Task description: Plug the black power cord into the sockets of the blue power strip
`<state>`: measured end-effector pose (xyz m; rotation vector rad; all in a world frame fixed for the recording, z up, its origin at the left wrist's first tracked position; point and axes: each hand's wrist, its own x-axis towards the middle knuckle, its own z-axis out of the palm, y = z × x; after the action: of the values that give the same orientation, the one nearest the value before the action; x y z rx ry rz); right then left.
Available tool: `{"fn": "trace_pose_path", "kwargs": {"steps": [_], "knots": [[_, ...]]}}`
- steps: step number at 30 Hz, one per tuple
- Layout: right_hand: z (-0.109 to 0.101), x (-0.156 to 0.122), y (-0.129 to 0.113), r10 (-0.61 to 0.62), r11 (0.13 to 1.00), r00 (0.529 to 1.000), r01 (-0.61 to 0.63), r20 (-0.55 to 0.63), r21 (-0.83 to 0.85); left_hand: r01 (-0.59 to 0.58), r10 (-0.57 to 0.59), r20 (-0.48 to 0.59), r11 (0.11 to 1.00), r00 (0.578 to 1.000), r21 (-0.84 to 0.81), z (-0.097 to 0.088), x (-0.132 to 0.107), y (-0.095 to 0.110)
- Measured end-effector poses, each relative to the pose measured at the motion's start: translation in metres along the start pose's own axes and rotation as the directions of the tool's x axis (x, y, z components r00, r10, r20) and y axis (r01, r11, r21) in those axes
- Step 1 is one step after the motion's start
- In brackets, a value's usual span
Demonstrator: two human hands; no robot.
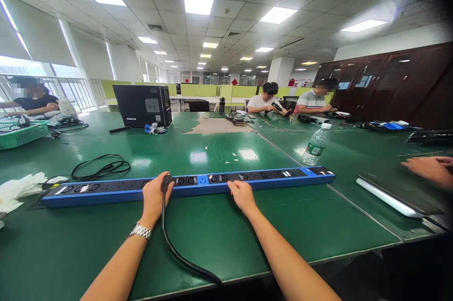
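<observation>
Toward the near edge of the table [219,230], a plug [165,182] is gripped by the left hand [153,199], its seating in the power strip [198,191] unclear; the right hand [243,195] is curled, its hold indistinct.

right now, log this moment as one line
left hand: holding black plug at blue power strip; right hand: curled at strip's near edge; beyond: coiled cable, water bottle

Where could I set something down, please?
The glossy green tabletop looks bare in front of the long blue-and-black power strip, left of the left hand and right of the right hand. It's crowded at the strip's left end, with crumpled white tissues and a looped black cable; a black cord runs between the forearms.
</observation>
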<state>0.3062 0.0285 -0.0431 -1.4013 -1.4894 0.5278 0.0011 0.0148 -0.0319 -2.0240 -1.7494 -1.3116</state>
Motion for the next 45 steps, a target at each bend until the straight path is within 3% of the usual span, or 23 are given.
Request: {"fn": "trace_pose_path", "kwargs": {"steps": [20,25,45], "knots": [[0.000,0.000,-0.001,0.015,1.000,1.000,-0.015,0.009,0.006,-0.015,0.014,-0.031,0.999,0.999,-0.035,-0.002,0.002,0.002],[-0.001,0.000,-0.001,0.017,1.000,1.000,-0.017,0.013,0.003,0.055,-0.067,-0.082,0.989,0.994,-0.136,-0.007,0.003,0.008],[-0.001,-0.001,-0.003,0.013,1.000,1.000,-0.013,0.011,-0.003,0.062,-0.066,-0.031,0.992,0.997,-0.107,-0.006,0.002,0.008]]}}
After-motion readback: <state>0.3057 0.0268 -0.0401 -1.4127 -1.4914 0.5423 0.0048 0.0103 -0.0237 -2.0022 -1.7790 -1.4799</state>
